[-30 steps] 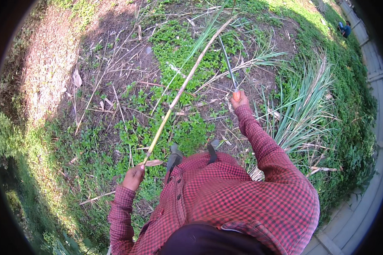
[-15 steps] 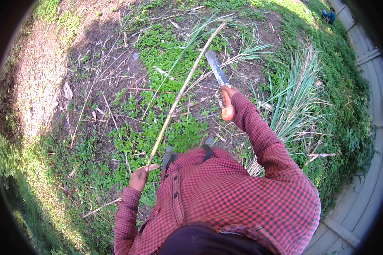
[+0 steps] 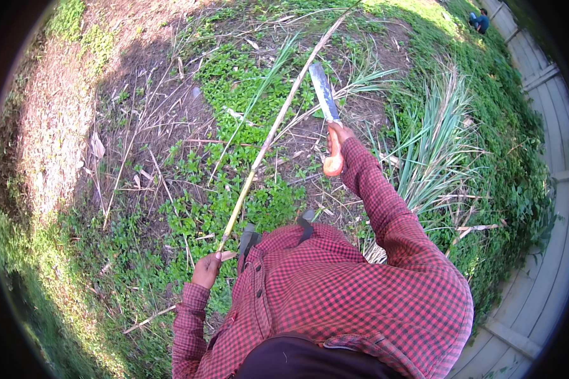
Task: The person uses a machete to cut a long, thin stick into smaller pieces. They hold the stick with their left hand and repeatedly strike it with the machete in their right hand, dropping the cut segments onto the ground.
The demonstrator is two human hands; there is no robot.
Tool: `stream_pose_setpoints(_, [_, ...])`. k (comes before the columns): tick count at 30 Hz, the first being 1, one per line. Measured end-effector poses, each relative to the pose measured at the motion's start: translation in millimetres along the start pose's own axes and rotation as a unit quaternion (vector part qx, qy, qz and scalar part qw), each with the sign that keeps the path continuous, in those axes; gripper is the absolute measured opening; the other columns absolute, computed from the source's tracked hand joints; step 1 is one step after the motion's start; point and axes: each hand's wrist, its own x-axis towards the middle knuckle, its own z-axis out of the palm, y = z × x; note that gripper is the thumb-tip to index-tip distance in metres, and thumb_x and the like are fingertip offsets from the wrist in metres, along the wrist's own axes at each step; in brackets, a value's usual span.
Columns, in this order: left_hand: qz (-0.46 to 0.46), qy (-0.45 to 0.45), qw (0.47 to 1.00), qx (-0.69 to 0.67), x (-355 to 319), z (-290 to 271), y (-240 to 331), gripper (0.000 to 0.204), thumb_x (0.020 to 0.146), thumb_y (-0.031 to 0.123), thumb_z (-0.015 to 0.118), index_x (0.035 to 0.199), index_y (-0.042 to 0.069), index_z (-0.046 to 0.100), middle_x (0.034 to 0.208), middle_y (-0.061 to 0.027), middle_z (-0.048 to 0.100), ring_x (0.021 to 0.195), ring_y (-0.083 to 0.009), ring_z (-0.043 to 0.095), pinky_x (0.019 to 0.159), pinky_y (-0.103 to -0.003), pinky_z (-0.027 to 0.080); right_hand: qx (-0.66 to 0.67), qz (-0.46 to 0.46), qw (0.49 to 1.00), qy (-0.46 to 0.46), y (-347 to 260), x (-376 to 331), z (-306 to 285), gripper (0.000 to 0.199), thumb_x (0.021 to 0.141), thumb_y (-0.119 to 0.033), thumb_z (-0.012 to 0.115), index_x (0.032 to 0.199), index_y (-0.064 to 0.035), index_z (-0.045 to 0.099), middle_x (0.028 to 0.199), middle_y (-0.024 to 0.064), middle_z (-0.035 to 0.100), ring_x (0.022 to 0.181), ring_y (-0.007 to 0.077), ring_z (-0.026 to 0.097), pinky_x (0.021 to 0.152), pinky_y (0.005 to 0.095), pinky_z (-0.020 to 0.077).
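Note:
My left hand (image 3: 206, 270) grips the lower end of a long pale cane stalk (image 3: 260, 156), which slants up and away to the right. Brownish sheath covers the stalk's upper part; the lower part is bare and yellowish. In my right hand (image 3: 340, 134) is a machete (image 3: 323, 92) with an orange-brown handle, my fingers wrapped round it. Its broad, dark-flecked blade points away from me, just right of the stalk and apart from it. Green cut leaves (image 3: 368, 81) lie on the ground beyond the blade.
A clump of long green and dry leaves (image 3: 437, 148) is heaped to the right of my arm. A pale panel wall (image 3: 553, 120) curves along the right side, with a person (image 3: 480, 23) low down near its far end. Leafy weeds and dry stalks cover the ground.
The machete has shifted slightly away from me and to the left, nearer the stalk. The stalk's far end reaches farther up in view. Both hands keep their hold.

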Motion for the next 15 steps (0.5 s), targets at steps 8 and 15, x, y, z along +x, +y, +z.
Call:
stream_pose_setpoints(8, [0.035, -0.006, 0.999, -0.004, 6, 0, -6, 0.044, 0.091, 0.039, 0.039, 0.061, 0.008, 0.043, 0.050, 0.0037, 0.036, 0.045, -0.0075, 0.032, 0.043, -0.024, 0.027, 0.017, -0.001, 1.000, -0.004, -2, -7, 0, 0.038, 0.076, -0.038, 0.063, 0.089, -0.0050, 0.049, 0.059, 0.0075, 0.050, 0.044, 0.0188, 0.048, 0.041, 0.0317, 0.0419])
stream_pose_setpoints(15, [0.016, -0.037, 0.999, -0.016, 2, 2, 7, 0.044, 0.092, 0.038, 0.039, 0.061, 0.007, 0.044, 0.051, 0.0034, 0.037, 0.045, -0.0083, 0.032, 0.044, -0.025, 0.027, -0.034, 0.042, 0.998, -0.023, -6, -16, -6, 0.036, 0.077, -0.037, 0.063, 0.090, -0.0062, 0.050, 0.060, 0.0052, 0.050, 0.044, 0.0165, 0.048, 0.041, 0.0301, 0.0406])
